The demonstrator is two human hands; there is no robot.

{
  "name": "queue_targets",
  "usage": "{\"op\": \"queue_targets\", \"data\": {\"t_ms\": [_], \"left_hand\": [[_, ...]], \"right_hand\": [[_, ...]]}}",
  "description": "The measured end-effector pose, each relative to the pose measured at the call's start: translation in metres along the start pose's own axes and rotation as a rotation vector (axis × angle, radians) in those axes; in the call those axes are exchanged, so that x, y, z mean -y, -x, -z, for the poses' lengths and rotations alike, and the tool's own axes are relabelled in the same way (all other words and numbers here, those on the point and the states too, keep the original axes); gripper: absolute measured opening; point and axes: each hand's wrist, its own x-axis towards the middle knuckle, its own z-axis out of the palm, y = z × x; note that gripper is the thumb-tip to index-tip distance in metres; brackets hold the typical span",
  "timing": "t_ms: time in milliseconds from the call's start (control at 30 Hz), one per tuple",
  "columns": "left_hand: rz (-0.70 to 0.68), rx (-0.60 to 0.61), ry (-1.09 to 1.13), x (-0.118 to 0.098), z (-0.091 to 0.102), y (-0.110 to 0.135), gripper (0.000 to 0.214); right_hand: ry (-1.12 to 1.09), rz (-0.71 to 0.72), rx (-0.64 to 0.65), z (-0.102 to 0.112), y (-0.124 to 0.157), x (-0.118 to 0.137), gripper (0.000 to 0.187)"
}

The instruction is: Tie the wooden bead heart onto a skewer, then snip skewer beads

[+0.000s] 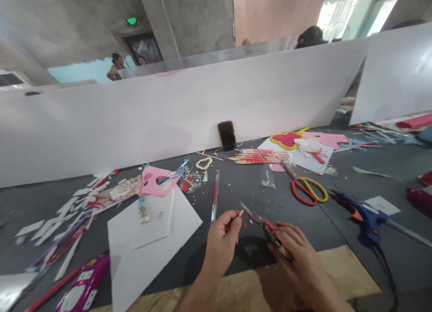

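My left hand [221, 240] pinches a short thin wooden stick piece [239, 214] between thumb and fingers, its pale tip pointing right. My right hand [297, 253] is closed around the handles of small red-handled cutting pliers [259, 222], whose open metal jaws point up-left toward the stick tip, a small gap apart. Both hands hover over the dark grey table [243, 186], just beyond a brown cardboard sheet [347, 276] at the near edge.
White paper sheets [151, 240] lie left of my hands. Red-and-yellow scissors [308, 190], a blue glue gun [364, 215], a bundle of sticks [259, 156], a phone [227, 135] leaning on the white partition [168, 118], pink cutouts and scattered scraps crowd the table. Other people's heads show beyond the partition.
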Motion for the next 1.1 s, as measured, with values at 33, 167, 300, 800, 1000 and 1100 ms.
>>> {"op": "queue_targets", "data": {"t_ms": [33, 167, 300, 800, 1000, 1100], "left_hand": [[0.004, -0.005, -0.004, -0.001, 0.000, 0.001, 0.034], [0.009, 0.006, -0.046, -0.003, 0.003, 0.004, 0.031], [-0.015, 0.019, -0.111, -0.002, 0.007, 0.005, 0.030], [-0.073, 0.127, -0.292, -0.012, 0.021, 0.007, 0.029], [-0.069, 0.163, -0.278, -0.015, 0.020, 0.011, 0.030], [-0.066, 0.161, -0.278, -0.016, 0.019, 0.014, 0.031]], "right_hand": [[0.009, 0.011, 0.001, -0.001, 0.000, 0.000, 0.015], [0.040, 0.024, 0.007, -0.006, 0.002, 0.001, 0.016], [0.048, 0.021, 0.009, -0.009, 0.005, 0.002, 0.015], [0.051, -0.117, -0.022, -0.015, 0.012, 0.003, 0.029], [0.143, -0.090, 0.142, -0.011, 0.010, -0.001, 0.056], [0.154, -0.110, 0.169, -0.008, 0.006, 0.001, 0.053]]}}
